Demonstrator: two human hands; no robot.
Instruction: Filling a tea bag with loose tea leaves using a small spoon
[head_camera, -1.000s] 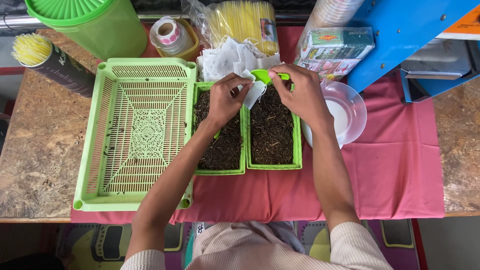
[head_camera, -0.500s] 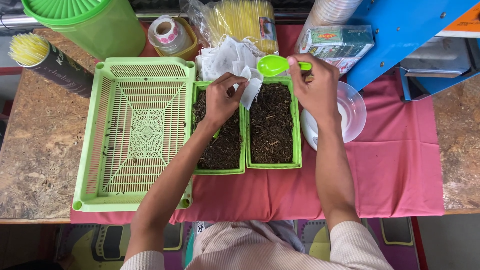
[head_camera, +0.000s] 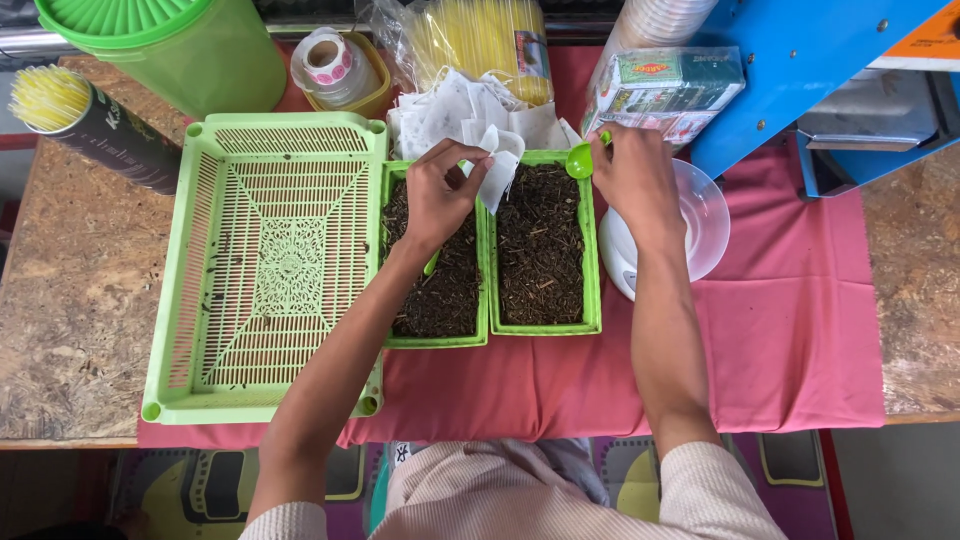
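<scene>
Green spoon (head_camera: 579, 160) dropped lower — left hand (head_camera: 437, 200) still pinches paper sachet (head_camera: 498, 172).

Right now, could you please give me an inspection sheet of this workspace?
Surface: chipboard table with pink cloth.
Job's things: two small green trays of dark loose tea; white paper pouch; green spoon.
Clutter: large slatted green tray, pile of pouches, green bucket, tape roll, straws, clear bowl, carton.
Hands: left hand pinches pouch; right hand holds spoon.
Cables: nothing seen.
Surroundings: blue machine.
</scene>
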